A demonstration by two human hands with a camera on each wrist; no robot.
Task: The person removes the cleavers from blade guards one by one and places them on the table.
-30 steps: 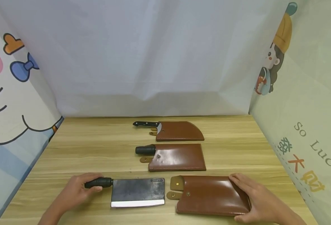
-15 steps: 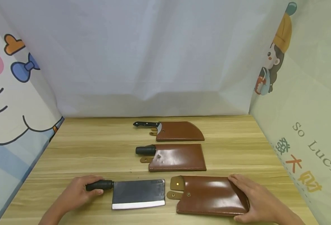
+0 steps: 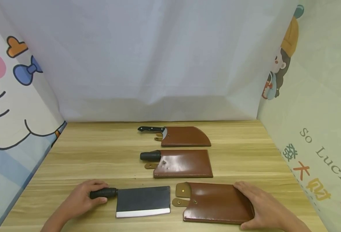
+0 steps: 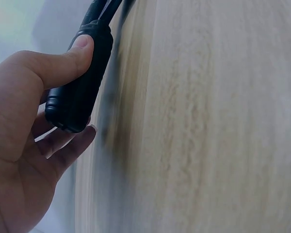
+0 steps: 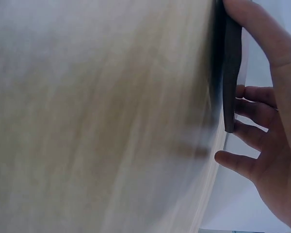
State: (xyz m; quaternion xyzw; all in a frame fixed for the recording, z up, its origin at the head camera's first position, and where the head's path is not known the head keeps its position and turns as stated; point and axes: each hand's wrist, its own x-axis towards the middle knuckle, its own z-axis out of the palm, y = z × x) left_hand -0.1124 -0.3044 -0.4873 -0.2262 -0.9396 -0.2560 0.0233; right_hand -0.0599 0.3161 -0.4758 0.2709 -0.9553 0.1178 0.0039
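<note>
My left hand (image 3: 86,198) grips the black handle (image 4: 80,80) of a cleaver (image 3: 142,200), thumb along one side and fingers beneath. Its dark rectangular blade has a bright lower edge and points right. A narrow gap separates the blade tip from the mouth of a brown leather knife sheath (image 3: 216,203). Two tan snap straps stick out at that mouth, to the left. At the sheath's right end, my right hand (image 3: 264,206) holds it between thumb and fingers; the right wrist view shows the sheath (image 5: 232,73) edge-on, close over the table.
Behind lie two more sheathed knives: a black-handled cleaver in a rectangular brown sheath (image 3: 184,163), and farther back a riveted-handle knife in a curved sheath (image 3: 186,136). The wooden table (image 3: 95,151) meets a white cloth backdrop (image 3: 158,64), with printed panels at both sides.
The cleaver has shifted slightly right and toward me, its tip end now a little higher than its handle side. The right hand's end of the sheath has moved slightly left. Both grips stay the same.
</note>
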